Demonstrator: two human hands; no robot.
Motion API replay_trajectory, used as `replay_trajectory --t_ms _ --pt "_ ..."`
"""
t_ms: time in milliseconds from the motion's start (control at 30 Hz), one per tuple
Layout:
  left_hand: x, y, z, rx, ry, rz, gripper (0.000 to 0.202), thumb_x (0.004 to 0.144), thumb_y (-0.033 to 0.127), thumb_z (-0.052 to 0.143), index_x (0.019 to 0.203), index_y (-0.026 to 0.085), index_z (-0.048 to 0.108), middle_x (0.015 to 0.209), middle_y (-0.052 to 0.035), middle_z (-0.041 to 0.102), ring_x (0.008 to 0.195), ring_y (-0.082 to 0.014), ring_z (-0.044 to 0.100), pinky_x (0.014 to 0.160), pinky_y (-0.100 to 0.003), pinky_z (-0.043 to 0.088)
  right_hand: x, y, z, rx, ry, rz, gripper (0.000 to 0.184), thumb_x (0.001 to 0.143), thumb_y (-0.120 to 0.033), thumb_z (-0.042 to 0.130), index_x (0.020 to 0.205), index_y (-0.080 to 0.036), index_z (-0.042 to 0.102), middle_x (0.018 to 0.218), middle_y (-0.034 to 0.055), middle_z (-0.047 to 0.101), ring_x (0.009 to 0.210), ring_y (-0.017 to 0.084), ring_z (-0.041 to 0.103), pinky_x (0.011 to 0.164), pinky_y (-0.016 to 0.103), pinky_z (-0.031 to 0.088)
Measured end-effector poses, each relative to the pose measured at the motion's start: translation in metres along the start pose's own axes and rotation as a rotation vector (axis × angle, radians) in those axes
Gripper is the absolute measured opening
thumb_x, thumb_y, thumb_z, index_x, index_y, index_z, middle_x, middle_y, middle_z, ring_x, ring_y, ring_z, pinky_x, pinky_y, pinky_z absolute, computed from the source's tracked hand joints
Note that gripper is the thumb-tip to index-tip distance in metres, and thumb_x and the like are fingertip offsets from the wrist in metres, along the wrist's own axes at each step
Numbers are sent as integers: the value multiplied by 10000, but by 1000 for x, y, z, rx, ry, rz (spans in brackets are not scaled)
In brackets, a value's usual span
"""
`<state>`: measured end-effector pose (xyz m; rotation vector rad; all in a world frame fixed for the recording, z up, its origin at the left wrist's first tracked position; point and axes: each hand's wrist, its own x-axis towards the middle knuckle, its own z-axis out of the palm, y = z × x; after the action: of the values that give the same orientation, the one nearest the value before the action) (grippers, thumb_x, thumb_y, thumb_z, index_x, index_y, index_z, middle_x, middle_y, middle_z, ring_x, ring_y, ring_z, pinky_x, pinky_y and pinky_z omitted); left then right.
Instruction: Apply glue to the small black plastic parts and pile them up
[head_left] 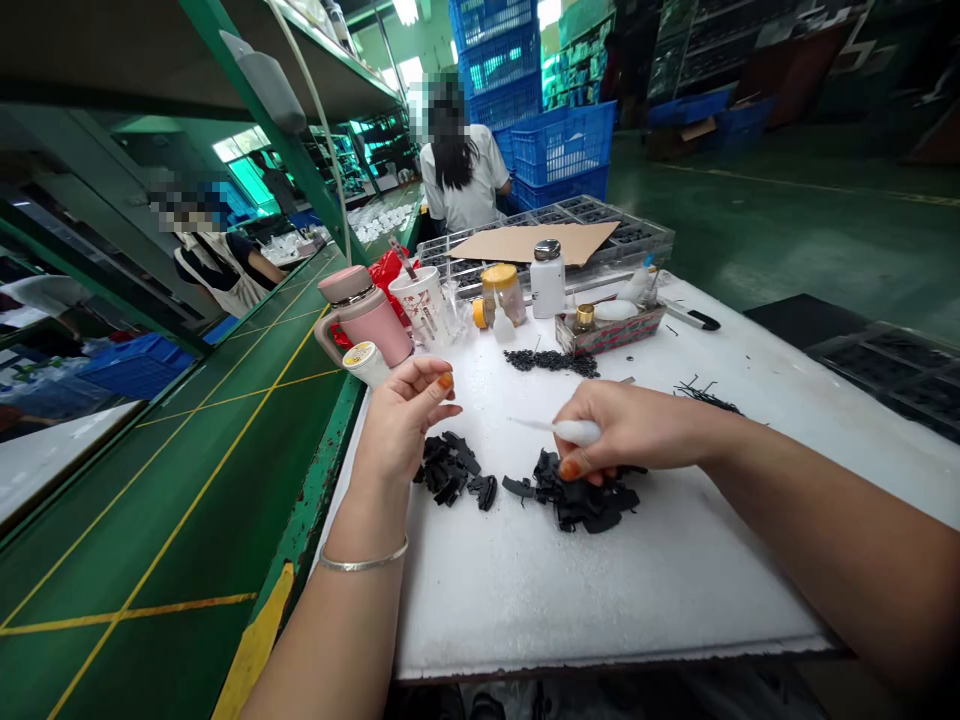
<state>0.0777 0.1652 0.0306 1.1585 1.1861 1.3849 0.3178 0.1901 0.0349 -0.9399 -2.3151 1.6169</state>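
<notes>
**Hands:** we've got both apart, L & R of the black bits on the table.
**L hand (405, 420):** thumb & fingertips pinched together in the air, over near-left of the table; can't tell if anything's in the pinch. Silver bangle (364, 560) on wrist.
**R hand (630, 430):** clamped on a white-handled pick (577, 432), thin tip pointing left.
**Black plastic bits:** 2 loose piles on the table (600, 590), between our hands. L pile (450, 470), R pile (589, 505) right under R hand, contact unclear.
**Far on table:** small black pieces (551, 362) in a heap; thin black pins (709, 398) to the right.
**Beyond those:** pink mug (367, 320), paper cup (421, 305), amber jar w/ yellow lid (502, 295), white bottle w/ metal cap (547, 280), patterned box (611, 335).
**Far off:** cardboard sheet (532, 242) on a clear tray (645, 232); co-worker (461, 175) in white shirt, back to us, beside stacked blue crates (562, 150).
</notes>
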Motion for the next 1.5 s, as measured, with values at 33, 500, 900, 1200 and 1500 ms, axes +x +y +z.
replay_trajectory --t_ms 33,500,900,1200,1500 --pt "2 2 -5 16 10 7 270 647 302 777 848 189 637 769 24 569 697 -99 555 616 -219 531 -1 1 -1 -35 -53 15 185 726 -287 669 612 -149 626 552 26 624 481 121 530 434 218 376" --pt "13 -11 -38 1142 -278 0 177 609 216 705 771 246 770 767 -52 707 737 -228 599 632 -296 391 -6 8 -35 -311 526 169 335 725 -478 675 634 -162 609 576 32 615 539 143 538 520 263 371" --pt "20 -15 -36 1409 -373 -71 226 661 340 579 830 248 697 843 -50 702 765 -238 619 638 -295 400 -37 21 -72 -495 594 416 156 694 -296 656 785 -192 728 767 22 698 763 192 624 587 241 405" --pt "21 -10 -36 1301 -352 -69 214 694 370 586 834 223 654 794 -30 704 717 -225 611 619 -305 395 -38 52 -83 -566 413 578 200 604 -140 671 779 -196 752 764 20 718 731 183 635 581 230 424" --pt "13 -7 -23 533 -314 -64 307 790 419 575 979 197 670 862 -38 587 772 -159 527 599 -224 467 -39 54 -77 -654 352 606 121 619 -186 708 738 -170 692 720 31 665 694 175 581 570 241 375"
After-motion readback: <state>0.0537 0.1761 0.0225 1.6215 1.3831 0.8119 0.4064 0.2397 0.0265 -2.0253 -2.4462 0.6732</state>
